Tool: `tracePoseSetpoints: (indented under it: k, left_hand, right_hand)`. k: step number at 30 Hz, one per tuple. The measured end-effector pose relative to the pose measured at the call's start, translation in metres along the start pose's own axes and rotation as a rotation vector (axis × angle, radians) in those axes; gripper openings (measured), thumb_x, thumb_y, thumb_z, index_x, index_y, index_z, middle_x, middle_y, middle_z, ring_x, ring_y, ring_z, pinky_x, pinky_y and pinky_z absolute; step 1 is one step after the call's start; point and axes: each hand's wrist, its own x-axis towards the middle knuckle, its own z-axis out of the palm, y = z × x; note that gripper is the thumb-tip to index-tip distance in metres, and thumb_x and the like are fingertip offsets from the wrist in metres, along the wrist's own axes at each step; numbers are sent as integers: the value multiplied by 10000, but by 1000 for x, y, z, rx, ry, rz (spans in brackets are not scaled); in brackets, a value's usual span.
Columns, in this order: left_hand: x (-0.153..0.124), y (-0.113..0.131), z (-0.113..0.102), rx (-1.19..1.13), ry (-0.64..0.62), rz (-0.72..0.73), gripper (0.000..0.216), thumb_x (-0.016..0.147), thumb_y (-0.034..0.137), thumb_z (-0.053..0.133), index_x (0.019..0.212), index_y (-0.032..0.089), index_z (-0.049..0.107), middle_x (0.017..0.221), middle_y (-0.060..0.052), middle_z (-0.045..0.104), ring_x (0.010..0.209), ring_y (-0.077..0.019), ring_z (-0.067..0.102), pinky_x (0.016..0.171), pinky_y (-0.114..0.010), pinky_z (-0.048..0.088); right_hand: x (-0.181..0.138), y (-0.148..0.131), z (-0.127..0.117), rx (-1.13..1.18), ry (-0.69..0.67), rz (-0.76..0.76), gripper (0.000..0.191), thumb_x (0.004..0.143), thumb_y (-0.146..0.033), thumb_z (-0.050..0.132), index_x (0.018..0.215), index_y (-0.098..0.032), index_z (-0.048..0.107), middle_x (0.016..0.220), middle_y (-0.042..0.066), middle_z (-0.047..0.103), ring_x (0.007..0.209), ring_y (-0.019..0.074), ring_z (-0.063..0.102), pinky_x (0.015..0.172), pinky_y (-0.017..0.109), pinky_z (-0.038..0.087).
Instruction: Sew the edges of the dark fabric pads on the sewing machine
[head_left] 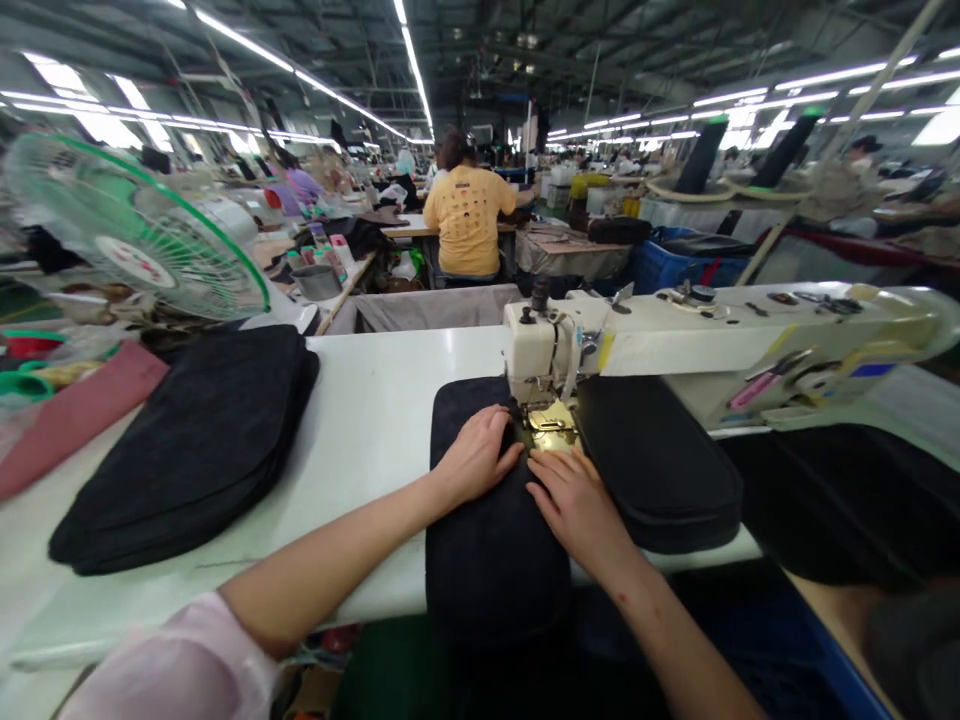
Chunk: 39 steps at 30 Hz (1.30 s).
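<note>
A black fabric panel [491,570] with rounded corners lies under the head of a white sewing machine [675,340], its near end hanging over the table's front edge. On the panel, left of the needle area, my left hand [476,457] rests with its fingers stretched forward. My right hand [581,505] lies flat across the panel's right edge, fingertips by the shiny metal plate [553,428] of the machine. Neither hand grips anything. Just right of that hand is a stack of black panels [660,465]. The machine head partly hides the stitching spot.
Another stack of black panels [187,450] lies on the left of the white table [360,400]. A green-rimmed fan [142,250] stands behind it. More black pieces [847,490] lie at the right. A person in a yellow shirt [469,220] sits ahead, beyond the table.
</note>
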Motion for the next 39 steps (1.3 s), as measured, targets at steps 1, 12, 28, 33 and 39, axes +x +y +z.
tracePoseSetpoints:
  k: [1, 12, 28, 33, 39]
  left_hand:
    - [-2, 1, -1, -5, 26, -26, 283, 908, 268, 588, 1175, 178, 557, 1332, -160, 591, 1302, -297, 539, 1137, -524, 418]
    - [-90, -3, -73, -714, 299, -954, 396, 737, 242, 697, 1118, 176, 611, 1176, -103, 643, 1212, -273, 576, 1075, -425, 442]
    - [-80, -13, -160, -1011, 383, -874, 279, 712, 379, 805, 853, 162, 698, 777, -23, 734, 656, -152, 669, 624, -249, 524]
    - [-88, -80, -262, -576, 622, -1000, 213, 775, 344, 754, 812, 158, 658, 676, -22, 694, 620, -174, 668, 637, -294, 561]
    - [-114, -132, -298, -144, 568, -1108, 241, 713, 296, 790, 818, 134, 646, 785, -117, 703, 863, -319, 703, 782, -428, 558]
  right_hand:
    - [-1, 1, 2, -9, 2, -4, 298, 1010, -235, 487, 1251, -204, 660, 1296, 92, 679, 1196, 251, 605, 1100, 501, 415]
    - [-20, -35, 17, -27, 73, -67, 332, 1030, -297, 456, 1272, -181, 652, 1318, 103, 669, 1209, 280, 591, 1074, 502, 423]
    - [-37, 3, 55, -23, 425, -379, 318, 1014, -322, 412, 1044, -227, 714, 1142, 128, 723, 1099, 302, 676, 913, 448, 531]
    - [-38, 6, 68, -26, 396, -333, 309, 973, -396, 489, 1104, -234, 717, 1110, 120, 735, 994, 289, 712, 854, 406, 557]
    - [-34, 3, 66, -38, 456, -359, 303, 992, -409, 480, 1006, -226, 722, 1084, 112, 744, 950, 272, 720, 863, 396, 533]
